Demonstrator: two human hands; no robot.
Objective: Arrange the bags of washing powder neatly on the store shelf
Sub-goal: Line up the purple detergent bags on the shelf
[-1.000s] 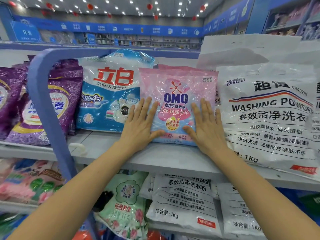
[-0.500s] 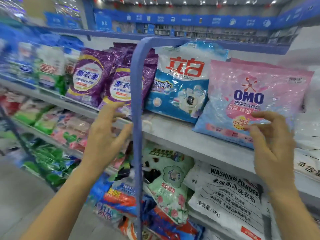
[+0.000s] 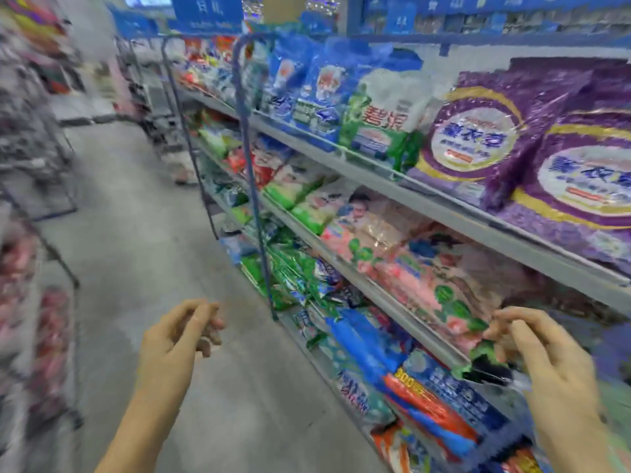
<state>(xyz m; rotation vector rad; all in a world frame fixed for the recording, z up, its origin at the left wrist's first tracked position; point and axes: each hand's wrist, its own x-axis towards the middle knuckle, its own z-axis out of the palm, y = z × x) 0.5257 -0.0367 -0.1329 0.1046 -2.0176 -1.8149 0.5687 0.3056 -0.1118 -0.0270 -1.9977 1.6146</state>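
Purple bags [image 3: 478, 141] well above left grip [image 3: 170, 343] and right grip [image 3: 553, 356]

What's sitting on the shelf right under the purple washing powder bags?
Pink bags with green print lie there, overlapping. Their rear parts are hidden under the shelf edge holding the purple bags.

Bright, even light fills the aisle, and the floor [image 3: 143, 233] carries no hard shadows. Motion blur smears everything, worst along the left edge, where goods dissolve into streaks. Soft glare sits on the plastic of the purple bags [image 3: 478, 138]. Wide-angle distortion bends the blue upright [image 3: 252, 186] and slants the shelf rails [image 3: 444, 203]. The left hand [image 3: 170, 339] and right hand [image 3: 553, 363] blur at the fingertips.
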